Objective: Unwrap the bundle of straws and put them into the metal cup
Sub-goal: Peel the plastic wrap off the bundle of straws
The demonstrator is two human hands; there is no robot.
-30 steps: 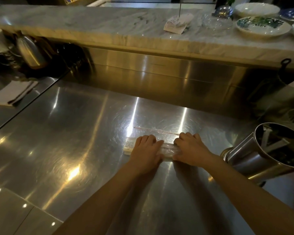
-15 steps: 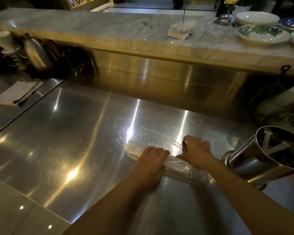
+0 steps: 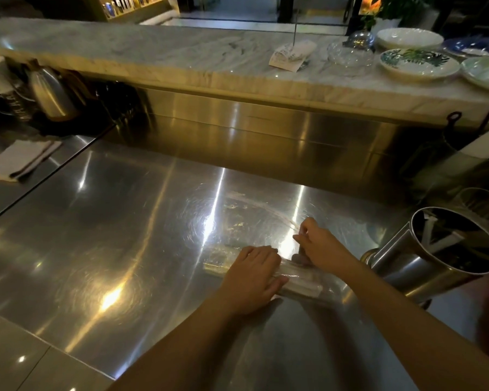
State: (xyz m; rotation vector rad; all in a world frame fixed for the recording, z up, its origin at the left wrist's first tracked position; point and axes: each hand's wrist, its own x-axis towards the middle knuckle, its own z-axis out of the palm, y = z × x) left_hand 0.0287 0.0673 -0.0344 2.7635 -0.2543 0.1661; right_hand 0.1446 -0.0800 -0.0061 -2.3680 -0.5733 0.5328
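A bundle of straws [image 3: 299, 279] in clear plastic wrap lies on the steel counter [image 3: 110, 235], running left to right. My left hand [image 3: 251, 275] presses flat on the bundle's middle and hides that part. My right hand [image 3: 318, 245] sits just behind the bundle and pinches the edge of the clear wrap [image 3: 254, 218], which is spread over the counter beyond the hands. The metal cup [image 3: 446, 249] stands at the right, leaning in this wide view, with a few white pieces inside.
A marble ledge [image 3: 181, 60] runs across the back with patterned plates [image 3: 418, 63], a glass bowl [image 3: 349, 55] and a paper slip [image 3: 291, 53]. At the far left stand a metal kettle [image 3: 51, 91] and a folded napkin [image 3: 17, 159]. Dark hooks hang at the right.
The bundle has rolled toward me and turned slightly, leaving a sheet of wrap laid out behind it. My right hand came off the bundle and took the wrap's edge.
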